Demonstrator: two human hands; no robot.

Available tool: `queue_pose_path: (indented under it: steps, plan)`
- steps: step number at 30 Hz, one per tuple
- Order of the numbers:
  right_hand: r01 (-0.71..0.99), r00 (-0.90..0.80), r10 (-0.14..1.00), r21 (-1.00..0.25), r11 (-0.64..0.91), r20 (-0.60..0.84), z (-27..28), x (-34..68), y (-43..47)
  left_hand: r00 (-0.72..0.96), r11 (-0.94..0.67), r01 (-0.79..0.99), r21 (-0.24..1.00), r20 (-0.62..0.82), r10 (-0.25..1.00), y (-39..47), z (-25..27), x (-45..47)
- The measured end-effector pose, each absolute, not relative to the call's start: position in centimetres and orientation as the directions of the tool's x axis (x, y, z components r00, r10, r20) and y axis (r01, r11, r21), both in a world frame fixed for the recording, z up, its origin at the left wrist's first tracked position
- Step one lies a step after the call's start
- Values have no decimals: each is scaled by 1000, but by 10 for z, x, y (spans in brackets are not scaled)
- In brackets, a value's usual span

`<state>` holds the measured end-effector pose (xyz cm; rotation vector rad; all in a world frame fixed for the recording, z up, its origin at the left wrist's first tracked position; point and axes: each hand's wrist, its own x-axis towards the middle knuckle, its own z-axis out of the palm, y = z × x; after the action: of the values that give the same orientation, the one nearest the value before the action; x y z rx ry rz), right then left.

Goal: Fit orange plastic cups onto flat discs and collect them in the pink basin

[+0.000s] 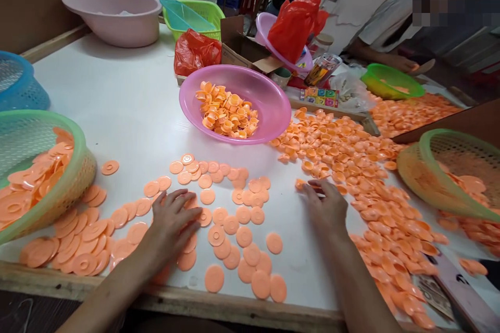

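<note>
My left hand point(174, 221) rests over the flat orange plastic discs point(231, 224), its fingers spread, some discs hidden beneath it. Between the fingertips of my right hand point(327, 202) is a small orange plastic cup point(300, 183), partly covered by the fingers and held just over the white tabletop. To the right of that hand spreads a large heap of similar small orange cups point(375, 208). Beyond both hands, a pink basin point(273, 106) holds a pile of orange cup pieces point(226, 112). More discs lie overlapped near the table's front edge at left.
Green baskets with orange pieces stand at left point(84, 151) and right point(414, 182). A blue basket point(27, 80), mauve tub point(117, 15), red bag point(197, 52) and cardboard box point(242, 52) are farther back. A phone point(464, 291) lies at lower right. Another person's hand point(402, 62) is at far right.
</note>
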<state>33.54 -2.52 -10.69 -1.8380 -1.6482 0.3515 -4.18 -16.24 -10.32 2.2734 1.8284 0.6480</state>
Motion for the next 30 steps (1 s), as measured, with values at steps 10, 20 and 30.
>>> queue_pose_path:
  steps: [10, 20, 30]
  plan:
    - [840, 62, 993, -543, 5, 105, -101, 311, -10, 19, -136, 910, 393, 288, 957, -166, -97, -42]
    - [876, 65, 965, -477, 67, 254, -99, 291, -29, 182, -287, 856, 429, 269, 946, -171, -104, -29]
    - [551, -221, 970, -807, 213, 106, -74, 215, -69, 298, -344, 777, 527, 174, 939, -94, -96, 25]
